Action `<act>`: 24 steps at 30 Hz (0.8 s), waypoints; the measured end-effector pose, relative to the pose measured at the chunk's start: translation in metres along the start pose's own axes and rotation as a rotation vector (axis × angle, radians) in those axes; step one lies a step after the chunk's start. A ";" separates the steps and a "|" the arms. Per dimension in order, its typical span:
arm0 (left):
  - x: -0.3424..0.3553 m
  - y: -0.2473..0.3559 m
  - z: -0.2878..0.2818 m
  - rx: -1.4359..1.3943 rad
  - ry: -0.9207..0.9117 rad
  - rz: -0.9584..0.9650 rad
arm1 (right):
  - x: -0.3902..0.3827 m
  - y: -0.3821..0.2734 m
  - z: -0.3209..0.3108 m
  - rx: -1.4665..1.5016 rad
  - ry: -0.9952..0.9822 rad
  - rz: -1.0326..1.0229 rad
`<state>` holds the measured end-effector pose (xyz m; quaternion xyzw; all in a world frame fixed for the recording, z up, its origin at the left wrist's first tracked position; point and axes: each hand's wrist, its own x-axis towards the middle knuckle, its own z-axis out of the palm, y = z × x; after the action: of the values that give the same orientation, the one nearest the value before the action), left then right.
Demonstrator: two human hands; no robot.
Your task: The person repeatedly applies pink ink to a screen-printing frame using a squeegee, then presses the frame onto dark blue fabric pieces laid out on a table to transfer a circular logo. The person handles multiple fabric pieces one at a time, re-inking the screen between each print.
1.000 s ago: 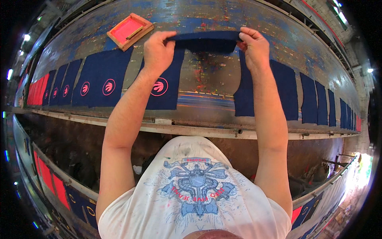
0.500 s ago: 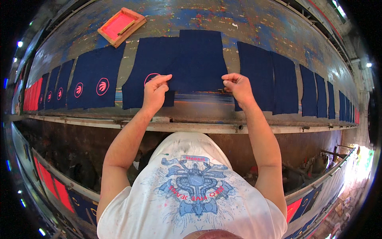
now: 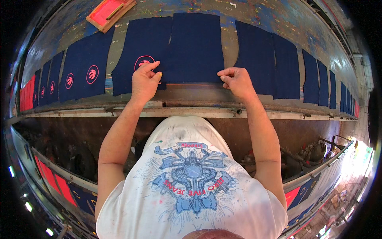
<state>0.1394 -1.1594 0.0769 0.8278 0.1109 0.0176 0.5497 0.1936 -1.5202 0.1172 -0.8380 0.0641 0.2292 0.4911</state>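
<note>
Plain navy panel [image 3: 195, 49] lies flat on the table [image 3: 195, 94]

At your far left, red pieces [image 3: 27, 93] stand in line with a run of navy panels [image 3: 81, 53] bearing pink round emblems. Beyond these sits a wooden frame [image 3: 124, 10], pink inside, with a slim tool [image 3: 114, 12] lying in it. Next comes another emblem panel [image 3: 145, 36], your left hand [image 3: 145, 83] over its near part. That hand's forefinger points out beside the plain panel's near left corner, thumb below it (I cannot tell whether they grip cloth). The plain panel spreads between your hands and away from you; a thin gap parts it from its left neighbour higher up. Your right hand [image 3: 236, 83] has forefinger and thumb at its near right corner, narrowly set; whether they pinch it, I cannot tell. Farther right, more plain panels [image 3: 286, 65] continue the row.
</note>
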 end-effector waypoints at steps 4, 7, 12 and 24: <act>-0.007 -0.009 0.000 0.069 0.005 0.097 | -0.006 0.005 0.005 -0.100 -0.014 0.012; -0.013 -0.016 0.003 0.068 0.015 0.103 | -0.006 0.010 0.007 -0.151 -0.008 0.011; -0.023 -0.020 0.006 0.132 0.025 0.143 | -0.007 0.014 0.010 -0.236 0.008 -0.048; 0.002 0.023 -0.009 -0.059 -0.030 -0.014 | -0.001 -0.024 -0.023 0.036 -0.004 -0.076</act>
<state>0.1435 -1.1589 0.1012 0.8105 0.1081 0.0046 0.5756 0.2076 -1.5274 0.1461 -0.8303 0.0353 0.2110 0.5147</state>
